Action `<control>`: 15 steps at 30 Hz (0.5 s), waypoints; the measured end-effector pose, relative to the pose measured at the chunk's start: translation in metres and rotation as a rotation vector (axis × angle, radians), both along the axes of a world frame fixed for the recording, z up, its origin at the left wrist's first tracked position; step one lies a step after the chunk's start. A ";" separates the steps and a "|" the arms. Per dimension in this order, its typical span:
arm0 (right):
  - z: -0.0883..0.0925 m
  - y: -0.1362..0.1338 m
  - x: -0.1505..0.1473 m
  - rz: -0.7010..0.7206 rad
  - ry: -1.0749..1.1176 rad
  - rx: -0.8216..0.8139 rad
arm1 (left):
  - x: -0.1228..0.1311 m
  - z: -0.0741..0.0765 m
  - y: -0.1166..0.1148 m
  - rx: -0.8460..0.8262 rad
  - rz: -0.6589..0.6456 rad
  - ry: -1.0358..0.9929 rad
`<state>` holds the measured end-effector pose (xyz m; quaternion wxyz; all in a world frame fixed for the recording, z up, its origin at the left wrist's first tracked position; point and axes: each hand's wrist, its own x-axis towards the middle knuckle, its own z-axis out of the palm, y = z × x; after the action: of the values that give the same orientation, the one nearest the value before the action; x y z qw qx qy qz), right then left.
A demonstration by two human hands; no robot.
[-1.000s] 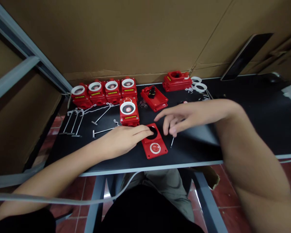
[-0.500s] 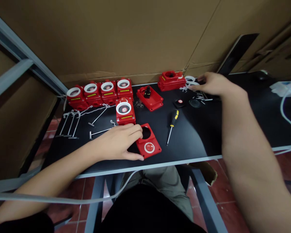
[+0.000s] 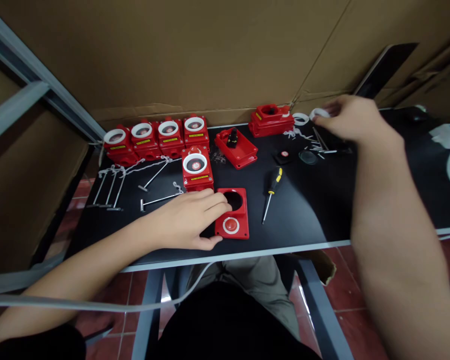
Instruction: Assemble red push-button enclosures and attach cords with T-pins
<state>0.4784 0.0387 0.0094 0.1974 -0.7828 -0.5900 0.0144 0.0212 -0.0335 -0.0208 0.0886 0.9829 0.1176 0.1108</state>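
Observation:
My left hand (image 3: 195, 217) grips the left edge of a red cover plate (image 3: 242, 216), which lies near the table's front edge. The plate has a large round hole and a red button in a white ring. At the back right, my right hand (image 3: 345, 116) is closed on a white ring (image 3: 318, 114), fingers curled around its right side. A second white ring (image 3: 300, 119) lies just left of it. Below are small screws, a clear round disc (image 3: 308, 157) and a black square part (image 3: 282, 157). A yellow and black screwdriver (image 3: 273, 192) rests right of the plate.
Several red boxes with white rings (image 3: 167, 135) line the back left. An open red housing (image 3: 243, 149) and another red box (image 3: 270, 122) stand at the back. Small metal hammers on cords (image 3: 108, 192) lie at the left. A cardboard wall (image 3: 195, 55) rises behind.
My right hand has lifted a white ring away from the other one and moved right. The cover plate has turned to sit straighter under my left hand.

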 end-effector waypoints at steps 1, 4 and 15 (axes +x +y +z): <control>0.006 -0.003 -0.006 -0.036 0.006 0.011 | 0.000 0.000 0.000 0.008 -0.003 0.000; 0.027 -0.014 -0.033 -0.081 0.062 0.061 | 0.000 0.000 0.002 0.050 -0.004 0.000; 0.032 -0.047 -0.115 0.893 0.559 -0.214 | -0.002 0.002 0.002 0.019 0.019 -0.017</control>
<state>0.3630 -0.0085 0.0416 0.2409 -0.4377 -0.7857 0.3648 0.0196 -0.0313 -0.0192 0.0790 0.9815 0.1251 0.1213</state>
